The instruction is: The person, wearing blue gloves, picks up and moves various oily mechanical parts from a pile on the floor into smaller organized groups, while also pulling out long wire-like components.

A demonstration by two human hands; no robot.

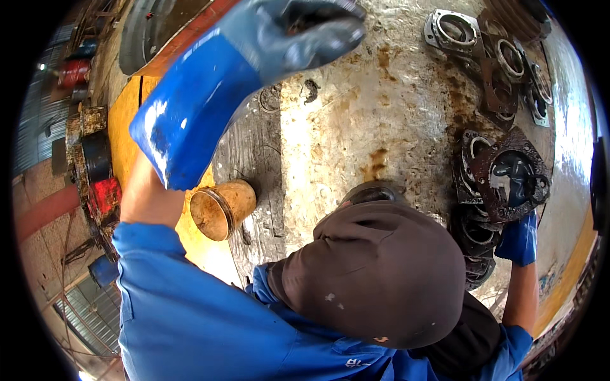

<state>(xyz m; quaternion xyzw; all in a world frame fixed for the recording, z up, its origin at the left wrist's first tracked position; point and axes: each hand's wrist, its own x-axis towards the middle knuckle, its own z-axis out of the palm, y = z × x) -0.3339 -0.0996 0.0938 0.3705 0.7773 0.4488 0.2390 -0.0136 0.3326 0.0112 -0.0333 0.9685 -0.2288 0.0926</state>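
A thick blue glove covers my left hand (311, 39), raised near the top edge of the view. Its fingers and thumb curl toward each other around a dark gap, and whatever may be in there cannot be made out. On the right, my right hand (520, 184), also gloved, holds a dark, greasy metal flange (535, 162) with a large round hole. Its fingers show through that hole, while the flange hides part of the hand. Under and beside the held flange lie more dark ring-shaped flanges (478, 230).
Several flanges and rings (454, 28) lie at the far right of the stained worktable (356, 127). A yellowish open-topped can (244, 200) stands at left. A red-edged metal tray (184, 41) is at upper left. My brown cap (387, 273) blocks the lower middle.
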